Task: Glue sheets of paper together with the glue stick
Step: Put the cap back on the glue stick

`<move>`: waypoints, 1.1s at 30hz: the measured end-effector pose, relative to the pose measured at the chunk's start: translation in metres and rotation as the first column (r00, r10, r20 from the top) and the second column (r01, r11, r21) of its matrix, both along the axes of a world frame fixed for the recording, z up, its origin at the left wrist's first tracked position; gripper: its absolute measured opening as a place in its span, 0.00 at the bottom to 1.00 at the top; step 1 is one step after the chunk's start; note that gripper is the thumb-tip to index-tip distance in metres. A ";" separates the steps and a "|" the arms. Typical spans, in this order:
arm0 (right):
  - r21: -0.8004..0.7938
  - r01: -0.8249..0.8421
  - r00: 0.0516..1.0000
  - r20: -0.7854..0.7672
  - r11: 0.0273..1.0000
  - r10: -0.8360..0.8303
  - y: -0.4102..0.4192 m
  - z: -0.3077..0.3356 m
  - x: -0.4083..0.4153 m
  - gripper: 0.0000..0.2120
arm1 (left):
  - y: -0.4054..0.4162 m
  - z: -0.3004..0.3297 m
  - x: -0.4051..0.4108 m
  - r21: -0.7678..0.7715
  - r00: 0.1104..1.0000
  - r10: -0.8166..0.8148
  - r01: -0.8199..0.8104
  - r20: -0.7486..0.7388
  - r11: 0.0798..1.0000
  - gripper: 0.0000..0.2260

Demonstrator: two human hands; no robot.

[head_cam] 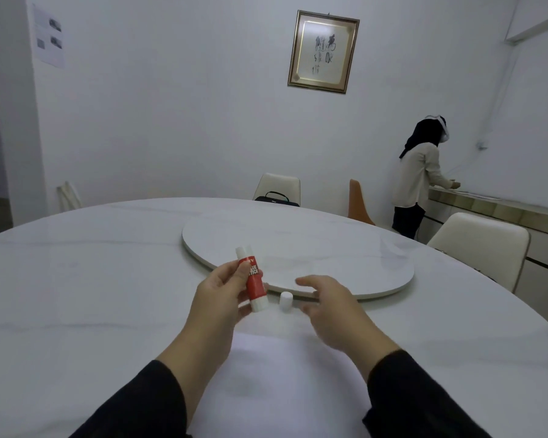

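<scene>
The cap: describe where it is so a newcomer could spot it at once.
Start at the round turntable on the white table and go to its near edge. Just in front of that edge, between the left hand and the right hand, stands the cap. It is small, plain white and loose, unlike the red-labelled glue stick.

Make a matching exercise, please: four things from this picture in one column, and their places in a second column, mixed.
Things:
1. glue stick
2. cap
3. paper
4. turntable

Places:
A. flat on the table, between the forearms
B. held upright in the left hand
C. in the middle of the table, raised
D. standing on the table beside the right hand

Pairs: 1-B, 2-D, 3-A, 4-C
</scene>
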State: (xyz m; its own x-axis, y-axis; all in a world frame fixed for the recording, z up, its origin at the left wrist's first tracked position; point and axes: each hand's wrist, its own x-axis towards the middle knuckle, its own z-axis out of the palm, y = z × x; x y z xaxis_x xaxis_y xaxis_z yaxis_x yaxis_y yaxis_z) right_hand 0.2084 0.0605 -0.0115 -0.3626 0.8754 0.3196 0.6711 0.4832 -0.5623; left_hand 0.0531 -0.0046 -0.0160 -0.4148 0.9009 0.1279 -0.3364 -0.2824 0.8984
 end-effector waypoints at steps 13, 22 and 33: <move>0.069 -0.097 0.991 0.102 0.993 0.090 0.040 -0.038 -0.008 0.11 | 0.000 -0.011 0.009 -0.038 0.982 -0.164 0.168 0.089 0.985 0.11; -0.056 -0.180 0.626 -0.777 0.982 0.070 0.008 0.021 0.001 0.08 | 0.000 -0.015 0.014 -0.022 0.961 -0.268 0.270 0.063 0.963 0.10; -0.111 -0.349 0.673 -0.721 0.931 0.166 -0.015 0.025 -0.008 0.08 | -0.005 -0.018 0.020 -0.039 0.947 -0.320 0.320 0.009 0.947 0.11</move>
State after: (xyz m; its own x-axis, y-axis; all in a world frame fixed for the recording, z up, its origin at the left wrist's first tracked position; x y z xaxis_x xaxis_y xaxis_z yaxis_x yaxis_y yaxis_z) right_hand 0.2006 0.0456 0.0132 -0.3404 0.8588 0.3830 -0.0840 0.3779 -0.9220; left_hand 0.0734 -0.0093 -0.0338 -0.1041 0.9906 0.0887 -0.4052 -0.1237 0.9058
